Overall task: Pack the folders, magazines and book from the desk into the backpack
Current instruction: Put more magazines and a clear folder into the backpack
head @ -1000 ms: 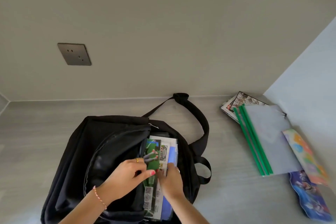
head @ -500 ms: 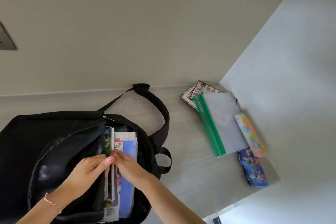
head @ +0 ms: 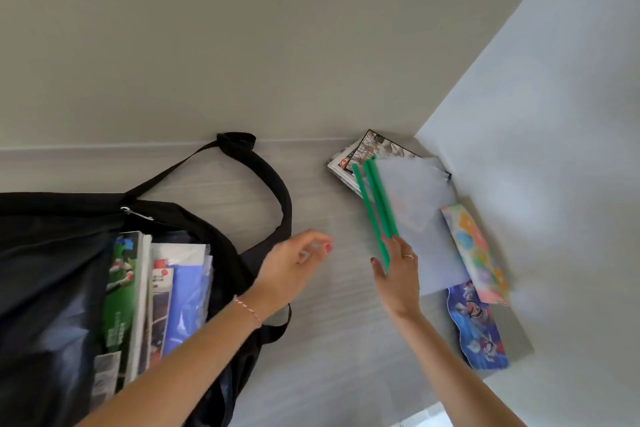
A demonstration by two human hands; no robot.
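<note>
The black backpack (head: 52, 253) lies open at the left, with a green magazine (head: 121, 288), a white booklet and a blue folder (head: 187, 305) standing inside. At the right corner lie clear folders with green spines (head: 415, 204) on top of a magazine stack (head: 356, 156), plus a colourful pouch (head: 474, 246) and a blue cartoon item (head: 478, 326). My right hand (head: 398, 274) touches the near end of the green spines with straight fingers. My left hand (head: 294, 267) hovers over the desk by the backpack strap, loosely curled, holding nothing.
The grey desk (head: 329, 340) ends in a wall behind and a side wall at the right. The backpack's strap (head: 270, 184) loops across the desk between the bag and the folders. The desk's front edge shows at the lower right.
Both hands have left the backpack's contents and moved right; the right hand now reaches the green-spined folders. The view has swung to the right.
</note>
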